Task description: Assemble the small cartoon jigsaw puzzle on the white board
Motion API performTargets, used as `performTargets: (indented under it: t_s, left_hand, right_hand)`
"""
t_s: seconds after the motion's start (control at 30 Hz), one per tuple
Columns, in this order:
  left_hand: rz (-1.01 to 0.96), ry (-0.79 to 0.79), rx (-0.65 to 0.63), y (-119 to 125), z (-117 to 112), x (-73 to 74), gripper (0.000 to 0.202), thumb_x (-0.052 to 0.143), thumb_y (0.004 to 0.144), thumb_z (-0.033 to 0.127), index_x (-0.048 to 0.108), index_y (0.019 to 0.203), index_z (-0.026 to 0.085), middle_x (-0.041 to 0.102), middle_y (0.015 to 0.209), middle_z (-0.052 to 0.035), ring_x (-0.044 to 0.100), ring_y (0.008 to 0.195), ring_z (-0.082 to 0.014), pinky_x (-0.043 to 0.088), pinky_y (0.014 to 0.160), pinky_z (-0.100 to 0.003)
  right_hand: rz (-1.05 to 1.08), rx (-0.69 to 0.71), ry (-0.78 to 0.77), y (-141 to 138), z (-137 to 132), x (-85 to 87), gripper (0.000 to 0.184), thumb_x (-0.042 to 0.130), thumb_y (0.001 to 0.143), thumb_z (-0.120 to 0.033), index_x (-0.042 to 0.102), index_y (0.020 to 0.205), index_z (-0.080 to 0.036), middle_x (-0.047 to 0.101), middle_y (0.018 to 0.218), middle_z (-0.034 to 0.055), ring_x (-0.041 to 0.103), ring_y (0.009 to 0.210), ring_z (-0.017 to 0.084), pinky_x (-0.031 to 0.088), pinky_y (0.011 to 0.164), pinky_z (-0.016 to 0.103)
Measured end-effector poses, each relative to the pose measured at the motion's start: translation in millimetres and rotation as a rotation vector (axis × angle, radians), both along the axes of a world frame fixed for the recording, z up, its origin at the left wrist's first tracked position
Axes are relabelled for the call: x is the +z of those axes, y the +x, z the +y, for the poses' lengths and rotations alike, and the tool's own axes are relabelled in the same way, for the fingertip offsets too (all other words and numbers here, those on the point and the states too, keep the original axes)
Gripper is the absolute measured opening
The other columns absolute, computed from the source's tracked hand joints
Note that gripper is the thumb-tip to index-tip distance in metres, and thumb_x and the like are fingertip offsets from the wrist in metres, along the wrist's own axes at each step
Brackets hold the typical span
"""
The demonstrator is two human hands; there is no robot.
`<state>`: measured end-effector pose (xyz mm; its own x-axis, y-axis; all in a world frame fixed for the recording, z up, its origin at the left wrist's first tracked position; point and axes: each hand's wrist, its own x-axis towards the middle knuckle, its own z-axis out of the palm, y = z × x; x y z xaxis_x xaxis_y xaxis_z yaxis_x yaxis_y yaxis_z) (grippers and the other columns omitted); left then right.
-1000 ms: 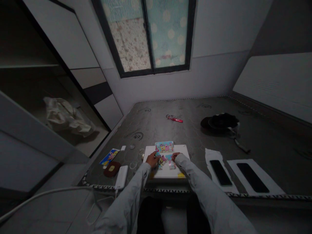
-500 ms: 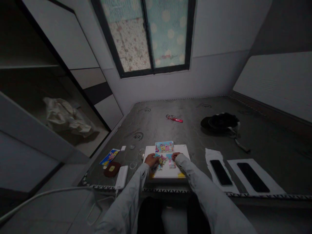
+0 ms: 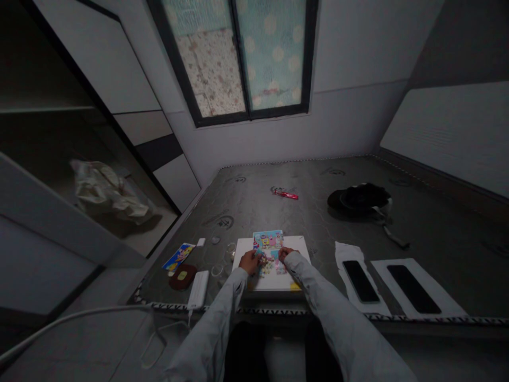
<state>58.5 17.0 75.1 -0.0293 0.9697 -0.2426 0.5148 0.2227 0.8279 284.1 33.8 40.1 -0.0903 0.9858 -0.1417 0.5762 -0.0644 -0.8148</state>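
Both hands rest on a white board lying on the mattress at the near edge. The left hand and the right hand press on small colourful puzzle pieces between them; how tightly the fingers close is too small to tell. A cartoon picture card lies at 12 o'clock from the pieces, touching the board. Two black phones on white paper lie at 3 o'clock, a white charger at 9 o'clock
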Motion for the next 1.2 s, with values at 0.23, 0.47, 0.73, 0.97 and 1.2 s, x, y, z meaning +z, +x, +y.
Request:
performTargets:
  t_s: [0.23, 0.47, 0.73, 0.97, 1.2]
  left_hand:
    - [0.182, 0.06, -0.02, 5, -3, 4.4, 0.018, 0.065, 0.088, 0.025, 0.077, 0.1, 0.019, 0.079, 0.096, -0.005, 0.073, 0.092, -0.018, 0.052, 0.084, -0.024]
    - [0.216, 0.158, -0.004, -5, -8, 1.7, 0.027, 0.059, 0.089, 0.014, 0.076, 0.109, 0.02, 0.077, 0.095, -0.0048, 0.071, 0.081, -0.013, 0.053, 0.081, -0.024]
    - [0.247, 0.188, -0.03, -13, -8, -0.9, 0.026, 0.061, 0.09, 0.02, 0.073, 0.113, 0.022, 0.077, 0.11, -0.005, 0.072, 0.087, -0.0158, 0.052, 0.085, -0.027]
    - [0.393, 0.257, -0.189, 12, -10, 8.9, 0.038, 0.068, 0.087, 0.027, 0.07, 0.125, 0.022, 0.068, 0.132, -0.0124, 0.062, 0.122, -0.0273, 0.047, 0.103, -0.035]
    - [0.507, 0.153, -0.168, 17, -14, 22.9, 0.031, 0.059, 0.093, 0.035, 0.072, 0.12, 0.028, 0.074, 0.12, -0.007, 0.066, 0.113, -0.0259, 0.048, 0.093, -0.033]
  right_hand:
    - [-0.056, 0.014, 0.024, -2, 4, 0.4, 0.016, 0.06, 0.074, -0.033, 0.074, 0.078, -0.026, 0.069, 0.063, -0.0039, 0.058, 0.062, 0.013, 0.043, 0.066, 0.023]
    - [-0.074, 0.047, 0.052, -1, 3, -2.6, 0.018, 0.06, 0.076, -0.03, 0.076, 0.083, -0.026, 0.074, 0.074, -0.001, 0.059, 0.064, 0.014, 0.044, 0.068, 0.025]
    - [-0.095, 0.029, 0.036, -2, 2, -0.5, 0.014, 0.063, 0.077, -0.031, 0.075, 0.081, -0.027, 0.072, 0.068, -0.0015, 0.055, 0.056, 0.013, 0.042, 0.063, 0.025]
    - [-0.094, 0.053, 0.046, 0, 0, 4.7, 0.014, 0.062, 0.077, -0.032, 0.075, 0.081, -0.027, 0.072, 0.068, -0.0023, 0.056, 0.06, 0.013, 0.042, 0.067, 0.025]
    - [-0.126, 0.064, 0.05, -1, 2, 1.8, 0.016, 0.062, 0.076, -0.031, 0.076, 0.083, -0.027, 0.073, 0.072, -0.0026, 0.057, 0.065, 0.012, 0.043, 0.066, 0.022]
